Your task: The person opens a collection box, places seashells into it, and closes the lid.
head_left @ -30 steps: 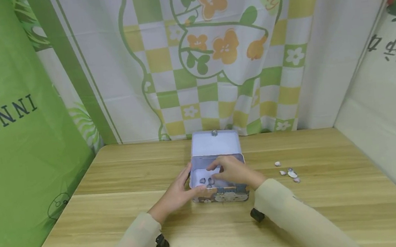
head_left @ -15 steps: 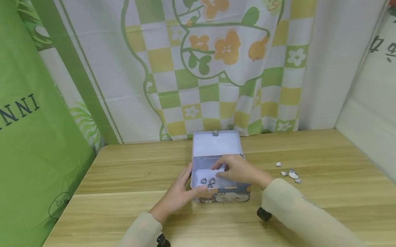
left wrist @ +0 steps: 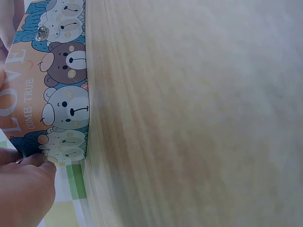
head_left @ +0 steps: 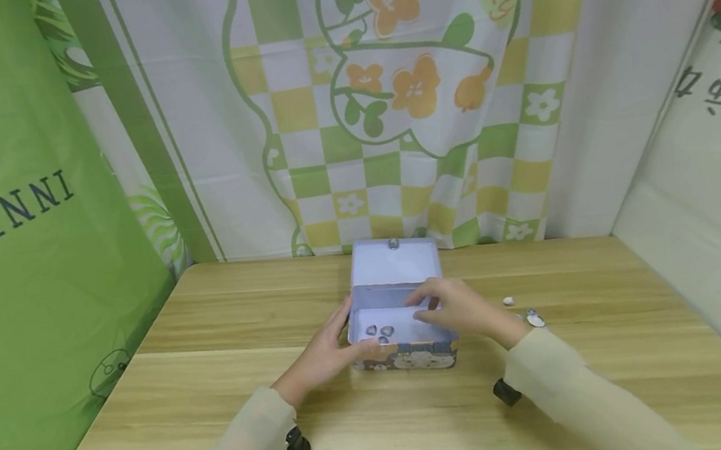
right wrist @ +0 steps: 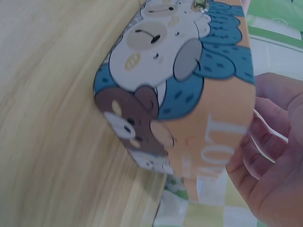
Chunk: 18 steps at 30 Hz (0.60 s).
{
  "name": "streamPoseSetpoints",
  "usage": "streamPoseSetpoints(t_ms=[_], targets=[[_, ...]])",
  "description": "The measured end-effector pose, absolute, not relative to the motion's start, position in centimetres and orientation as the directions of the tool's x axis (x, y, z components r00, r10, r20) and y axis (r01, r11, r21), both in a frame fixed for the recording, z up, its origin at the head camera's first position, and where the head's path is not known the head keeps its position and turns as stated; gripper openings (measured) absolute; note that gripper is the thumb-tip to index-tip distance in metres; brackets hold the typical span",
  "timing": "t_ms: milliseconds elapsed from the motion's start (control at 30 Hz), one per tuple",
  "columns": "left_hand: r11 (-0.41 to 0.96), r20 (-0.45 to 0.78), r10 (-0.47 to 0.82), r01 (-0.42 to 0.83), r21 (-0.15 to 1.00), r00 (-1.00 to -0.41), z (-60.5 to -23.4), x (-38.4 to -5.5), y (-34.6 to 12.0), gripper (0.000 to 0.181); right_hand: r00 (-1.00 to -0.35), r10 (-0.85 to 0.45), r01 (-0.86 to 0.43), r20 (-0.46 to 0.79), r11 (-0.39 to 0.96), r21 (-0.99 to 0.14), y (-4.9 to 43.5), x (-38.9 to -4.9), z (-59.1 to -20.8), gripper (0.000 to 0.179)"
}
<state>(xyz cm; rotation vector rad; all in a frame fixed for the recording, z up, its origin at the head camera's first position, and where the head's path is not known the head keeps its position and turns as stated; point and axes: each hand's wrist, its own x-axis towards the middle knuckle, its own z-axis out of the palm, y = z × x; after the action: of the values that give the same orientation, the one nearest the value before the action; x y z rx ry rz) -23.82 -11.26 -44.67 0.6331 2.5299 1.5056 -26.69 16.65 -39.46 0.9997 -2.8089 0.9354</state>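
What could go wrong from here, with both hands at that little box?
Two things, perhaps. In the head view, the right sleeve and wrist appear close to the loose shells on the table, so a careless sweep might scatter them. The right hand, with its fingers over the open box, might also catch the rim on the way out, and the box could shift if the left hand at its near left corner gave way.

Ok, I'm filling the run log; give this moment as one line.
left hand holds box; right hand at box's right edge, holding nothing visible; lid open; small pieces inside; others on table
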Motion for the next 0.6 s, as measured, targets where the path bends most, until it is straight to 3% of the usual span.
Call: streamPoseSetpoints(t_ms=[600], targets=[[0.457,0.082,0.394,0.272,0.847,-0.915,-44.8,-23.9,-11.3,0.099,-0.859,-0.469,-0.495,0.206,0.656,-0.57,22.9,-25.9,-38.6,0.022]])
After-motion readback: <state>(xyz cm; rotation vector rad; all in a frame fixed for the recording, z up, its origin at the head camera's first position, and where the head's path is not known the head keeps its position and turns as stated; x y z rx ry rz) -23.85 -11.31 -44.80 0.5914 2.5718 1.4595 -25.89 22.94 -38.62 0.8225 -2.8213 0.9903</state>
